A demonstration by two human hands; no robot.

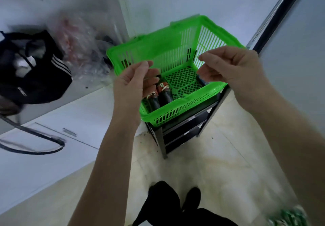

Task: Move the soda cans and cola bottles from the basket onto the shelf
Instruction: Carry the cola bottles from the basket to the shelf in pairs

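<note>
1. Two cola bottles (161,93) lie side by side at the near-left corner inside the green basket (177,53); most of the basket's mesh floor is bare.
2. Basket rests on top of the black shelf (182,130).
3. Left hand (133,83) hovers over the basket's left rim, fingers loosely curled, holding nothing.
4. Right hand (230,67) hovers over the basket's right rim, fingers relaxed, released.
5. Left of the basket: a white counter (52,113) carrying a black bag (35,72).
6. Below the basket: pale tiled floor (219,164).
</note>
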